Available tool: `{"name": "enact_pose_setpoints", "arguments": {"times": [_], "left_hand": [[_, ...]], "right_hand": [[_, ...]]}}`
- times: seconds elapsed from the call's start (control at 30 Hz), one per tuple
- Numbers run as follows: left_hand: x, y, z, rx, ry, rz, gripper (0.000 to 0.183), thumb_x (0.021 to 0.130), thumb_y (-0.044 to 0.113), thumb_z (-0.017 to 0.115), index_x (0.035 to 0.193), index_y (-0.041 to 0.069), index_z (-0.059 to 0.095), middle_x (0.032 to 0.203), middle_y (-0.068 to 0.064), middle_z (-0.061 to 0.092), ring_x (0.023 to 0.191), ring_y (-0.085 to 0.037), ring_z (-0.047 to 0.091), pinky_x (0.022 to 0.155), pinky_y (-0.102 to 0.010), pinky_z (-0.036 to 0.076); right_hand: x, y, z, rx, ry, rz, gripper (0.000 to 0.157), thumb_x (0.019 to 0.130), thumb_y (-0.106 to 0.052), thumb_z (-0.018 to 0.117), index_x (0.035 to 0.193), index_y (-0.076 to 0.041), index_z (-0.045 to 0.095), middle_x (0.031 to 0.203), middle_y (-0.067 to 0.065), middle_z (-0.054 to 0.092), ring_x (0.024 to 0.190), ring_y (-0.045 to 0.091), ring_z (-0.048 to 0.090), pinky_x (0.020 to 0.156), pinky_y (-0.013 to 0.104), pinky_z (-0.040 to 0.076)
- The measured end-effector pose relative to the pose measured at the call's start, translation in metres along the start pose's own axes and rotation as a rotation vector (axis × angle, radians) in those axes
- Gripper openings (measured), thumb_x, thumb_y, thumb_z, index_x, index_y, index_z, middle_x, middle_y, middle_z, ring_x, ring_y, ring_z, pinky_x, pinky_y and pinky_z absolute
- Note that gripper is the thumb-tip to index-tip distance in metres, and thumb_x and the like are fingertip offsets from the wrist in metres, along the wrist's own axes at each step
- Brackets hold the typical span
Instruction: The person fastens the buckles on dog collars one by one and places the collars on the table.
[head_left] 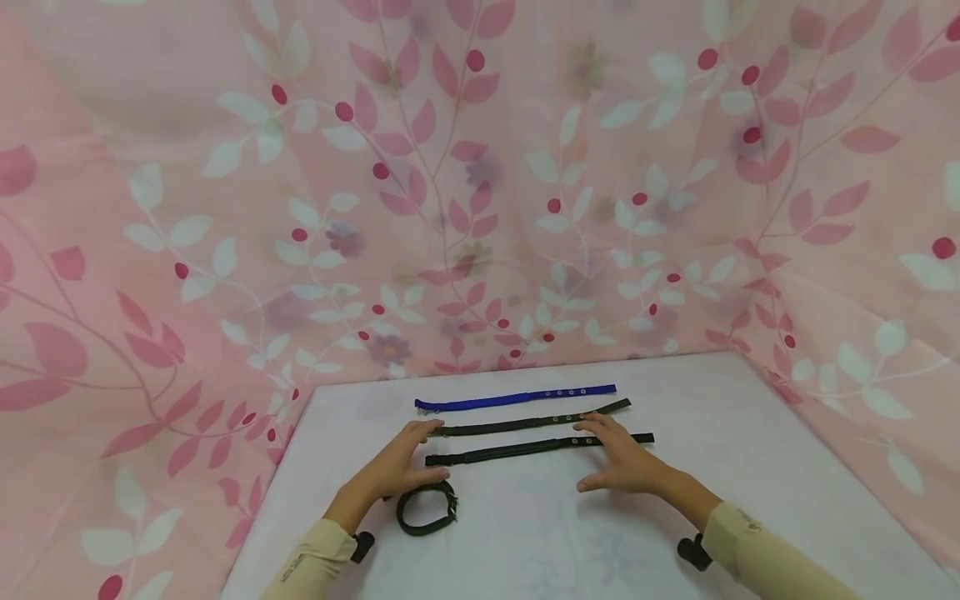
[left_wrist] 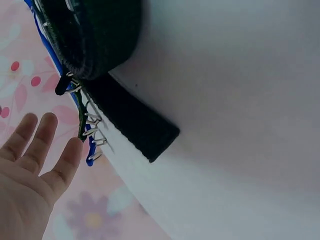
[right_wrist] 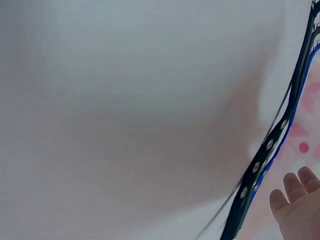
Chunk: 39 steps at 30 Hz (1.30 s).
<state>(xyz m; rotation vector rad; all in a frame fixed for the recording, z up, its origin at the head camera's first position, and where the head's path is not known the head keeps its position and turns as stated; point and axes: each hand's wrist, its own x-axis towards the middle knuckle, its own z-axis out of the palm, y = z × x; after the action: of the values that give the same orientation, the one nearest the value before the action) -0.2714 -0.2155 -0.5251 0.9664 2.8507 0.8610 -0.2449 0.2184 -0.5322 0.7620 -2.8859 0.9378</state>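
Left hand (head_left: pixel 393 467), spread, holding nothing, looped dark strap (head_left: pixel 423 530) at its 5 o'clock, black strap (head_left: pixel 510 452), green strap (head_left: pixel 510 425), blue strap (head_left: pixel 510 399), rowed toward loop's 2 o'clock, right hand (head_left: pixel 626 464), likewise spread, empty.

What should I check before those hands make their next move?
1. Blue strap laid out lengthwise: ok.
2. Middle strap laid out lengthwise: ok.
3. Nearest long strap laid out lengthwise: ok.
4. Looped strap laid out lengthwise: not ok; it's curled into a ring.
5. Left hand and right hand holding nothing: ok.
6. Left hand clear of the middle strap's end: cannot tell; they look very close.
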Motion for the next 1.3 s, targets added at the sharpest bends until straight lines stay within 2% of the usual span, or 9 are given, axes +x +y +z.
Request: {"name": "enact_pose_setpoints", "arguments": {"times": [0.17, 0.27, 0.43, 0.7, 0.87, 0.97, 1.13, 1.3], "left_hand": [[0.004, 0.0, -0.001, -0.105, -0.047, -0.013, 0.079, 0.085, 0.051, 0.074, 0.147, 0.014, 0.041, 0.138, -0.016, 0.053, 0.122, -0.035, 0.054, 0.098, -0.055, 0.047], [0.006, -0.002, -0.001, -0.159, -0.059, -0.028, 0.078, 0.086, 0.046, 0.075, 0.146, 0.01, 0.042, 0.132, -0.02, 0.056, 0.119, -0.037, 0.055, 0.096, -0.057, 0.047], [0.01, -0.008, 0.003, -0.246, -0.094, -0.081, 0.077, 0.087, 0.042, 0.075, 0.148, 0.012, 0.039, 0.133, -0.019, 0.056, 0.117, -0.034, 0.058, 0.097, -0.055, 0.048], [0.015, -0.015, 0.007, -0.276, -0.162, -0.145, 0.077, 0.088, 0.038, 0.075, 0.149, 0.01, 0.038, 0.134, -0.02, 0.055, 0.119, -0.035, 0.057, 0.097, -0.051, 0.05], [0.02, -0.014, 0.009, -0.239, -0.178, -0.171, 0.073, 0.088, 0.038, 0.075, 0.147, 0.01, 0.041, 0.129, -0.019, 0.058, 0.117, -0.032, 0.058, 0.097, -0.05, 0.05], [0.022, -0.014, 0.01, -0.174, -0.189, -0.153, 0.066, 0.087, 0.033, 0.076, 0.142, 0.009, 0.048, 0.123, -0.016, 0.062, 0.112, -0.03, 0.06, 0.093, -0.048, 0.051], [0.024, -0.013, 0.013, -0.053, -0.19, -0.099, 0.04, 0.087, 0.016, 0.075, 0.124, 0.007, 0.061, 0.106, -0.009, 0.067, 0.096, -0.023, 0.063, 0.082, -0.04, 0.053], [0.025, -0.011, 0.015, -0.027, -0.138, -0.114, 0.027, 0.084, -0.001, 0.069, 0.11, 0.004, 0.067, 0.092, -0.006, 0.067, 0.085, -0.018, 0.06, 0.074, -0.038, 0.051]], "right_hand": [[-0.006, 0.018, -0.006, 0.061, 0.034, 0.034, 0.085, 0.069, -0.042, 0.089, 0.138, -0.011, 0.05, 0.143, 0.019, 0.046, 0.132, 0.044, 0.043, 0.102, 0.066, 0.039], [-0.007, 0.028, -0.011, 0.128, 0.036, 0.113, 0.08, 0.074, -0.039, 0.086, 0.139, -0.009, 0.049, 0.142, 0.019, 0.048, 0.132, 0.044, 0.044, 0.102, 0.065, 0.039], [-0.007, 0.042, -0.021, 0.264, 0.045, 0.24, 0.071, 0.085, -0.034, 0.078, 0.141, -0.004, 0.046, 0.144, 0.022, 0.048, 0.134, 0.046, 0.042, 0.102, 0.065, 0.039], [-0.008, 0.053, -0.026, 0.313, 0.018, 0.329, 0.068, 0.09, -0.038, 0.071, 0.143, -0.003, 0.046, 0.143, 0.024, 0.05, 0.134, 0.044, 0.043, 0.106, 0.061, 0.039], [-0.009, 0.053, -0.026, 0.344, 0.021, 0.356, 0.066, 0.092, -0.034, 0.069, 0.143, -0.001, 0.045, 0.14, 0.024, 0.053, 0.13, 0.041, 0.048, 0.107, 0.057, 0.04], [-0.01, 0.052, -0.026, 0.344, 0.023, 0.357, 0.064, 0.091, -0.033, 0.071, 0.141, 0.0, 0.048, 0.136, 0.024, 0.056, 0.127, 0.039, 0.051, 0.105, 0.055, 0.042], [-0.011, 0.055, -0.023, 0.327, -0.003, 0.358, 0.059, 0.09, -0.034, 0.073, 0.134, 0.0, 0.054, 0.121, 0.018, 0.063, 0.111, 0.028, 0.058, 0.094, 0.044, 0.049], [-0.011, 0.061, -0.017, 0.283, -0.02, 0.301, 0.053, 0.088, -0.03, 0.075, 0.127, 0.001, 0.058, 0.105, 0.008, 0.064, 0.095, 0.018, 0.058, 0.081, 0.031, 0.049]]}}
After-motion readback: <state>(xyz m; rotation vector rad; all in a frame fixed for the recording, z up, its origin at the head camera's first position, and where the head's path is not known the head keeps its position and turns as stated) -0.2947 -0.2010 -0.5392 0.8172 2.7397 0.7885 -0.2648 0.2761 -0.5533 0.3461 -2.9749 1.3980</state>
